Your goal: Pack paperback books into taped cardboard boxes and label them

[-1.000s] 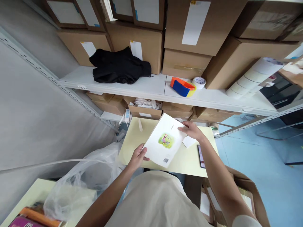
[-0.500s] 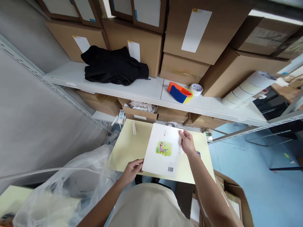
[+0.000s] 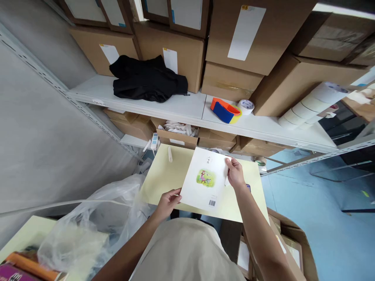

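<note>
A thin white book (image 3: 197, 191) with a small green picture of a figure and an animal, and a barcode near its lower edge, is held above the pale yellow table (image 3: 164, 179). My right hand (image 3: 235, 172) grips its upper right corner, thumb on top. At the lower left corner my left hand (image 3: 167, 203) pinches the edge between thumb and fingers. On the table a white stick-like piece (image 3: 170, 154) lies at the upper left. Partly behind my right forearm shows a phone-like dark object (image 3: 248, 187).
A metal shelf (image 3: 175, 107) behind the table bears cardboard boxes (image 3: 234, 80), a black garment (image 3: 149, 80), an orange and blue band (image 3: 224, 111) and tape rolls (image 3: 310, 105). Clear plastic wrap (image 3: 117, 210) bulges at the left. An open carton (image 3: 304, 242) stands at the lower right.
The whole view has shifted slightly, and more of the purple and orange items at the lower left shows. Both hands keep hold of the book, which stays over the table.
</note>
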A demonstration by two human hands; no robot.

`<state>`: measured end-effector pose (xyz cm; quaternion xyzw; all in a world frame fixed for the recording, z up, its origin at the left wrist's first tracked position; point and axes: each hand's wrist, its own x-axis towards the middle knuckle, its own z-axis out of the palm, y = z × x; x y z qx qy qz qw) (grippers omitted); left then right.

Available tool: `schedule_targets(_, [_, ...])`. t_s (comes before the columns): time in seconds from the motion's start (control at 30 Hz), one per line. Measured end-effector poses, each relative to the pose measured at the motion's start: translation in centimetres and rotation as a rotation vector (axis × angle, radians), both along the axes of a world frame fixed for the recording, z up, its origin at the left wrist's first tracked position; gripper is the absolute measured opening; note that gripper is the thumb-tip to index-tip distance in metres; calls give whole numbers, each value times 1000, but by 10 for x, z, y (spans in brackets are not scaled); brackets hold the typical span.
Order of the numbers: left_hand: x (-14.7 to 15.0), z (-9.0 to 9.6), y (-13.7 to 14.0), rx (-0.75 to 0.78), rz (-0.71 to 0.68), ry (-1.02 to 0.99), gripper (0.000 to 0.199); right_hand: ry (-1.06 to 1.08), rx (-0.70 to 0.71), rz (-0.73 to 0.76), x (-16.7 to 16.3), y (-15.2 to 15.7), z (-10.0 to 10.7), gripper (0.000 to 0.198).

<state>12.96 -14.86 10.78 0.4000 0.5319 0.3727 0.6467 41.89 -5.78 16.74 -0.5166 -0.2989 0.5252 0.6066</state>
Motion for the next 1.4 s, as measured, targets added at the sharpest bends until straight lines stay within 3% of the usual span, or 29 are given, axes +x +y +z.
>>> schedule_targets(0.17, [3,-5,-4,-63,168,-59,51,2,-13,-41,6,-7,-3,40])
schedule_targets(0.3, [6,-5,-4,-141,237,-162,51,-31,61,67,14,-15,-2,44])
schedule_targets(0.43, [11,-2,-3,-215,133,-248,47,-194,186,219,22,-9,11,45])
schedule_targets(0.57, [14,2,-7,-245,-38,-265,45,-420,244,279,17,6,32,37])
schedule_targets(0.7, [4,8,-4,-251,-117,-392,61,-368,202,317,2,12,51,36])
schedule_targets(0.83, [-18,26,11,-79,-51,-472,84,-416,163,360,-12,11,65,39])
schedule_targets(0.93, [-26,44,24,106,-147,-219,75,-509,174,411,-25,12,70,40])
schedule_targets(1.03, [-22,54,32,235,-316,64,52,-660,212,425,-41,16,70,39])
schedule_targets(1.1, [-17,53,32,266,-313,123,44,-773,253,366,-46,20,68,37])
schedule_targets(1.17, [-13,49,30,239,-261,84,44,-849,264,286,-43,22,64,35])
schedule_targets(1.27, [-13,42,24,158,-182,-73,50,-832,173,209,-22,16,55,42])
schedule_targets(1.4, [-14,35,21,77,-82,-220,54,-527,14,149,-3,-21,34,77])
